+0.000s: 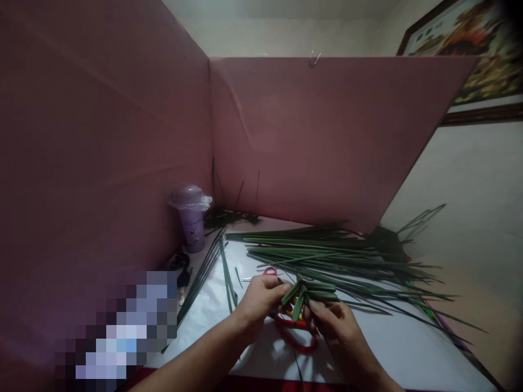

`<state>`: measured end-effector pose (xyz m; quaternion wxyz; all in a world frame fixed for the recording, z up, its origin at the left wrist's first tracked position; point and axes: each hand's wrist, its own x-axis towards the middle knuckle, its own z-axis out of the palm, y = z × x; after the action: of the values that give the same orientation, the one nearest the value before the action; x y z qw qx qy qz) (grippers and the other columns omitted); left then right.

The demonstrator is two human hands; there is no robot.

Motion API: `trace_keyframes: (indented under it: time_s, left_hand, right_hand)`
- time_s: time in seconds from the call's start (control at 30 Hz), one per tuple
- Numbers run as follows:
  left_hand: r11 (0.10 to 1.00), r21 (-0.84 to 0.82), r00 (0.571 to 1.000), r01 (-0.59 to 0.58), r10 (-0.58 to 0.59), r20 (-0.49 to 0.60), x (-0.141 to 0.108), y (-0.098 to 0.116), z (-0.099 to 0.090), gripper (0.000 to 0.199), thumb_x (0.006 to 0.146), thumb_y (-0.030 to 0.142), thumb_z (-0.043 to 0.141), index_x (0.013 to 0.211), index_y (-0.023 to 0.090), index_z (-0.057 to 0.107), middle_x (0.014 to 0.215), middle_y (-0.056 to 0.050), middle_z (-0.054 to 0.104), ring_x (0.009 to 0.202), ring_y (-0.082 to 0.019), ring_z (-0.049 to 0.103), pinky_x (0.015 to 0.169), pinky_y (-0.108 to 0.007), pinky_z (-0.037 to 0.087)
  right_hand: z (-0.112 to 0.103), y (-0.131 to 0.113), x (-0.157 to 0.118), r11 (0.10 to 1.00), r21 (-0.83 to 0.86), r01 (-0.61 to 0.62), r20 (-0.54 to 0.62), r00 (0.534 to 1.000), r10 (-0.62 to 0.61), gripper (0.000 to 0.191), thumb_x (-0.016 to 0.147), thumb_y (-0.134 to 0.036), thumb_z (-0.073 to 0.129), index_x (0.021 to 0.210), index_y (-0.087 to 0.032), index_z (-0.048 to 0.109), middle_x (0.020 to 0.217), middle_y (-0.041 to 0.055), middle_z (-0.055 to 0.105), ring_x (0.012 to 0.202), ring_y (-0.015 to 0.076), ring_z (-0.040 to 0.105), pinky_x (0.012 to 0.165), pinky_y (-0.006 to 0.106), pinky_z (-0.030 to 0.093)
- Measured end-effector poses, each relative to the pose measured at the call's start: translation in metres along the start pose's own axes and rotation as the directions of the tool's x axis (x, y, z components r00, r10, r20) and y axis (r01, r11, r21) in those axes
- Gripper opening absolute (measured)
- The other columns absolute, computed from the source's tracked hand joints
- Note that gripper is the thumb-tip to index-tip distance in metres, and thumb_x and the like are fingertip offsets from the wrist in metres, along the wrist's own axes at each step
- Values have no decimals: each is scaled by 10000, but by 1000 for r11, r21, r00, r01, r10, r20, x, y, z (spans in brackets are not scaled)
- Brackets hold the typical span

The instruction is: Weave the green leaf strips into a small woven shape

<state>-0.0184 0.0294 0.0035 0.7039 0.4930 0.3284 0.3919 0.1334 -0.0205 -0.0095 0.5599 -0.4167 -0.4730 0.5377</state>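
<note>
Between my hands is a folded piece made of green leaf strips (301, 293), its short flat ends pointing out several ways. My left hand (261, 299) pinches it from the left, thumb and fingers closed on a strip. On the other side my right hand (333, 321) grips its lower right part, fingers curled in. Just under the hands lies a large pair of scissors with red handles (300, 343), partly hidden by the leaf piece and my fingers. Behind my left hand rests a smaller pair of red-handled scissors (269, 271).
Long green leaf strips (327, 250) spread across the back and right of the white tabletop (379, 343). A purple cup with a domed lid (192, 223) stands at the back left. Pink panels (327, 141) rise behind and at left. A blurred-out patch (126, 332) covers the lower left.
</note>
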Motion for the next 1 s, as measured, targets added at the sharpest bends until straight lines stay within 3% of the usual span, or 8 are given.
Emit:
trace_keyframes:
  time_s: [0.23, 0.37, 0.53, 0.7, 0.8, 0.87, 1.0]
  left_hand:
    - [998, 44, 999, -54, 54, 9, -5, 7, 7, 310, 679, 373, 635, 665, 63, 632, 542, -35, 554, 495, -90, 454, 528, -226, 344]
    - [997, 39, 996, -73, 75, -39, -6, 9, 8, 321, 680, 389, 635, 638, 71, 624, 529, -22, 536, 495, -88, 456, 522, -220, 351]
    - [989, -22, 989, -144, 144, 33, -8, 10, 5, 276, 711, 357, 617, 694, 83, 643, 607, -32, 562, 547, -88, 473, 554, -215, 362]
    - [983, -162, 994, -85, 95, 54, -9, 11, 5, 306, 761, 368, 540, 749, 83, 651, 687, -81, 607, 593, -121, 528, 568, -236, 378]
    - [981, -190, 995, -46, 61, 75, -8, 11, 4, 189, 683, 211, 592, 820, 103, 666, 672, -50, 600, 577, -105, 520, 557, -218, 371]
    - [984, -176, 992, -21, 43, 122, -7, 10, 3, 264, 621, 135, 611, 878, 123, 672, 673, -30, 590, 557, -92, 506, 545, -210, 368]
    - [988, -147, 979, -44, 72, 190, -9, 8, 1, 287, 607, 144, 647, 892, 143, 684, 694, -25, 572, 563, -86, 493, 543, -209, 371]
  right_hand:
    - [4, -1, 0, 1000, 23, 0, -72, 997, 2, 222, 683, -358, 675, 767, -155, 643, 582, 6, 563, 515, 114, 455, 452, 222, 349]
    - [8, -5, -2, 996, 90, -1, -109, 994, 11, 229, 679, -331, 681, 849, -179, 654, 738, 35, 632, 646, 154, 527, 566, 258, 418]
    - [5, -7, -3, 999, 25, 38, -123, 992, -35, 180, 651, -306, 705, 770, -183, 651, 679, 6, 598, 610, 131, 496, 576, 241, 410]
    - [2, -8, -5, 999, 38, -3, -65, 998, 6, 170, 647, -314, 705, 754, -192, 655, 664, 0, 598, 589, 128, 481, 548, 236, 389]
    - [2, -5, -6, 999, 42, -2, -83, 997, 5, 190, 624, -332, 716, 713, -177, 649, 607, -2, 583, 519, 107, 434, 479, 220, 342]
    - [2, -3, -6, 999, 39, -9, -80, 997, 12, 204, 608, -341, 723, 660, -162, 640, 560, -2, 562, 499, 103, 418, 468, 220, 330]
    - [3, -4, -8, 982, 151, -114, -2, 993, 116, 213, 588, -338, 724, 661, -160, 633, 521, -12, 527, 467, 98, 412, 455, 221, 327]
